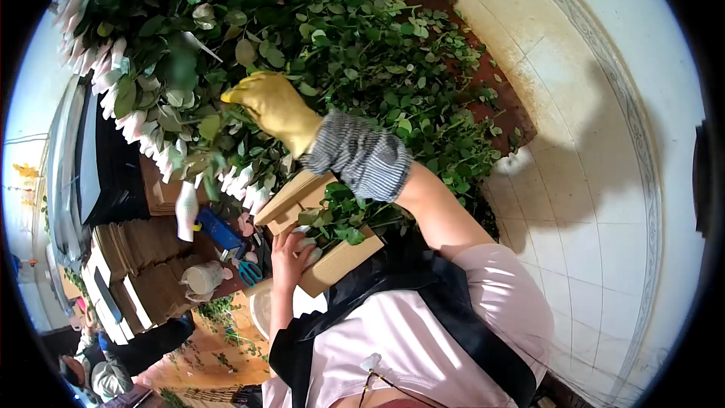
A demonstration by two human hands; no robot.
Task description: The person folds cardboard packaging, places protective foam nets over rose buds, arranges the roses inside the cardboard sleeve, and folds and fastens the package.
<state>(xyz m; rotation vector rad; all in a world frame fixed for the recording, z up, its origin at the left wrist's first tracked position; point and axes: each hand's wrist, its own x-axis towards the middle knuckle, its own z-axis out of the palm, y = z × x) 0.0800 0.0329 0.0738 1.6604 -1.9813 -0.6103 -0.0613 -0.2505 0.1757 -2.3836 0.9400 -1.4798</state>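
Observation:
My right hand (273,109), in a yellow glove with a striped cuff, is closed above the leafy stems. It grips a rose (186,211) whose head, in a white net sleeve, hangs down to the left; its leaves are blurred. My bare left hand (289,258) is lower, at the edge of a folded piece of corrugated cardboard (343,261). Its fingers curl round a pale rose head (308,245) there, partly hidden by them. Leafy stems (351,215) lie inside the cardboard.
A large heap of roses (302,30) with netted heads on the left fills the far side. Nearby are teal scissors (250,273), a blue tool (219,229), a white cup (202,278) and stacked cardboard (140,245). A tiled wall (574,181) stands right; another person (113,378) is lower left.

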